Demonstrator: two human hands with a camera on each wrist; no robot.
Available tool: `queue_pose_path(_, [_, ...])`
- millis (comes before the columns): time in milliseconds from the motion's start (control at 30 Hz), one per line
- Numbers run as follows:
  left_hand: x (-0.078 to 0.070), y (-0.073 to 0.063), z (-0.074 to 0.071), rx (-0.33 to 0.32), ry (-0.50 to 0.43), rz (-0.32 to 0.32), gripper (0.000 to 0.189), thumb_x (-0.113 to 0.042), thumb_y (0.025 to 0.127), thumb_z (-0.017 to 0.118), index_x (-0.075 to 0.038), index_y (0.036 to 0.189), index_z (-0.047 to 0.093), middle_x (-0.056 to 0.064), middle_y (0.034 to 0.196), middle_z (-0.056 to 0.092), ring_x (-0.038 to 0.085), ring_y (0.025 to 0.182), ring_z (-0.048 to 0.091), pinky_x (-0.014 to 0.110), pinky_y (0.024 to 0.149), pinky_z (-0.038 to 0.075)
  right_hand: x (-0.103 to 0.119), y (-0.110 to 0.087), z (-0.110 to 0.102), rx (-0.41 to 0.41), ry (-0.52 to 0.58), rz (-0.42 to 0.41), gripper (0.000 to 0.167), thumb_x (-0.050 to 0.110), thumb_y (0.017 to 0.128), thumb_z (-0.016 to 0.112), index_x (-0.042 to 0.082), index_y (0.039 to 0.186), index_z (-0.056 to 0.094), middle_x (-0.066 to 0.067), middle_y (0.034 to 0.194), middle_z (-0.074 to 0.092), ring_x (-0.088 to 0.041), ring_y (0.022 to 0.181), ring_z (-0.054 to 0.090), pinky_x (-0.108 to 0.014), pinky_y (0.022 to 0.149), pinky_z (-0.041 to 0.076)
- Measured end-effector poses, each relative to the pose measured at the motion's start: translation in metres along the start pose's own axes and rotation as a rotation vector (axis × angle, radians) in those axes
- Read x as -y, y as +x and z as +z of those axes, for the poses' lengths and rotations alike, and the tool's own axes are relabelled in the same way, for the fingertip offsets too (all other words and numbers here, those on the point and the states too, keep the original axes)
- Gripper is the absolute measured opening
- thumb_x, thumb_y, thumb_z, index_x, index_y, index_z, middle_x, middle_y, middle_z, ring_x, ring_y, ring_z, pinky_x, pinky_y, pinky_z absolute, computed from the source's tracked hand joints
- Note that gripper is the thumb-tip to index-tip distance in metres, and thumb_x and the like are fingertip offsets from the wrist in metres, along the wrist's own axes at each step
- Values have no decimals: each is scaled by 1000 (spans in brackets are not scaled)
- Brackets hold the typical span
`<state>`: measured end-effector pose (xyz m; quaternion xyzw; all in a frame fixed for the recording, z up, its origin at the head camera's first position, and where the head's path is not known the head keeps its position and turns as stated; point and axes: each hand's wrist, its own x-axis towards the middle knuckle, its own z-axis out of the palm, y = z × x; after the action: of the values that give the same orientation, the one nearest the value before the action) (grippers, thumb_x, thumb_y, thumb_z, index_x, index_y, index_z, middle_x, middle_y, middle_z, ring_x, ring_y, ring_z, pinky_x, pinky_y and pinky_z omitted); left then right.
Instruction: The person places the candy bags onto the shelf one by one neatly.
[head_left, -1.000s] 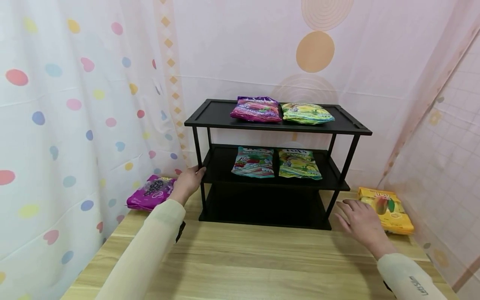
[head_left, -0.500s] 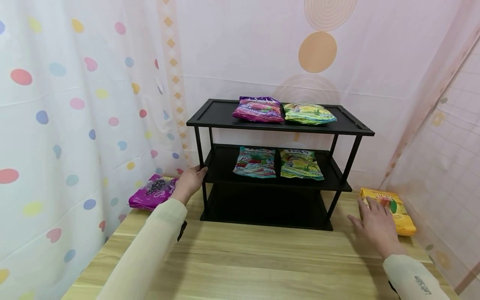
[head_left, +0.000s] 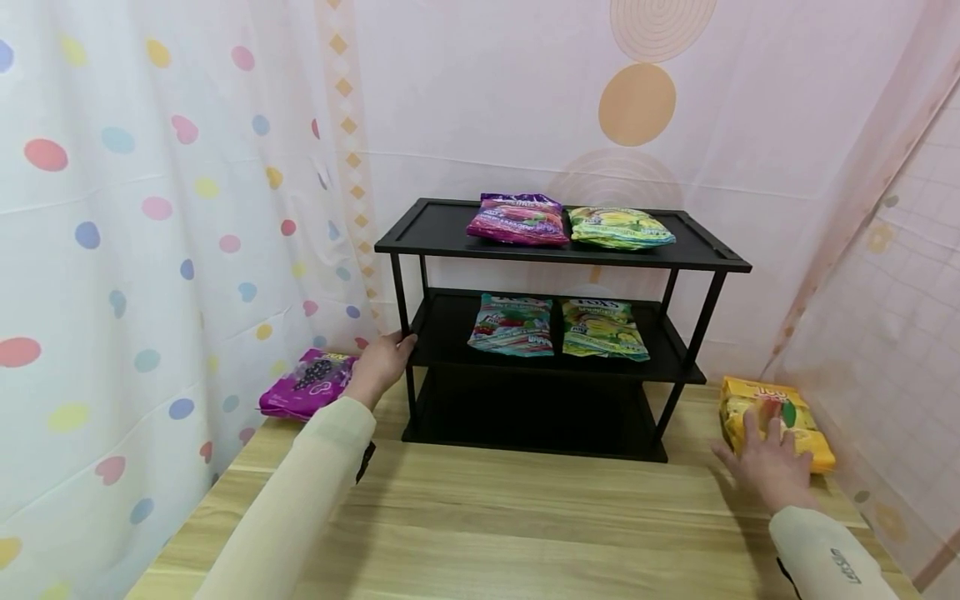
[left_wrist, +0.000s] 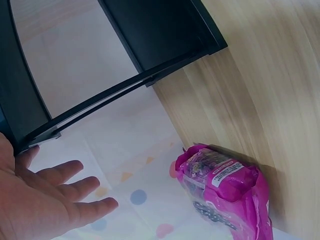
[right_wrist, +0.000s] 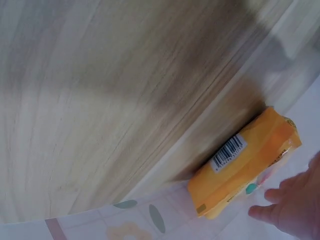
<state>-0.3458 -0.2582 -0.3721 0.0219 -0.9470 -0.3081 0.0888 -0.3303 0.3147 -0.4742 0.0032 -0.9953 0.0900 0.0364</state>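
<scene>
In the head view, a black three-tier shelf rack (head_left: 540,367) stands on the wooden table. My left hand (head_left: 380,367) pinches its middle tier at the left post; in the left wrist view the other fingers (left_wrist: 82,187) spread away from the shelf. My right hand (head_left: 774,471) reaches over the near part of a yellow candy bag (head_left: 798,408) with a mango picture, fingers spread. In the right wrist view that bag (right_wrist: 240,160) lies beside the fingertips (right_wrist: 260,214). A purple grape candy bag (head_left: 303,392) lies left of the left hand.
On the top tier lie a purple-pink bag (head_left: 519,221) and a yellow-green bag (head_left: 621,227). The middle tier holds a teal bag (head_left: 513,325) and another yellow-green bag (head_left: 602,329). Patterned curtains (head_left: 187,250) hang close around the wooden table (head_left: 525,517).
My right hand has moved right, from beside the rack's right post to over the yellow bag. The left hand keeps its place on the rack. The view has shifted slightly.
</scene>
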Motion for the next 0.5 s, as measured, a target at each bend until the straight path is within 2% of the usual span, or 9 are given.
queue_pose_path(100, [-1, 0, 0, -1, 0, 3, 52, -34, 109, 29, -2, 148, 44, 26, 143, 49, 48, 131, 44, 68, 104, 30, -1, 1, 1, 64, -24, 4, 92, 66, 99, 36, -9, 149, 19, -50, 141, 12, -69, 124, 21, -82, 92, 22])
queue_pose_path(200, [-1, 0, 0, -1, 1, 6, 52, -34, 109, 29, -2, 147, 45, 26, 143, 49, 47, 131, 44, 68, 103, 30, -1, 2, 4, 95, -29, 7, 80, 55, 102, 41, -9, 147, 25, -49, 139, 20, -68, 121, 28, -82, 90, 26])
queue_pose_path(400, [0, 0, 1, -5, -1, -1, 52, -34, 109, 30, -2, 148, 44, 26, 144, 48, 47, 132, 43, 68, 104, 29, -1, 3, 7, 74, -62, -32, 57, 27, 102, 51, -10, 142, 34, -46, 129, 37, -64, 109, 43, -77, 83, 38])
queue_pose_path(500, [0, 0, 1, -3, -1, -5, 52, -34, 109, 30, -3, 148, 44, 26, 145, 47, 47, 133, 42, 69, 105, 28, -2, 3, 8, 71, -64, -41, 51, 21, 101, 53, -8, 140, 38, -43, 120, 44, -61, 102, 49, -74, 79, 42])
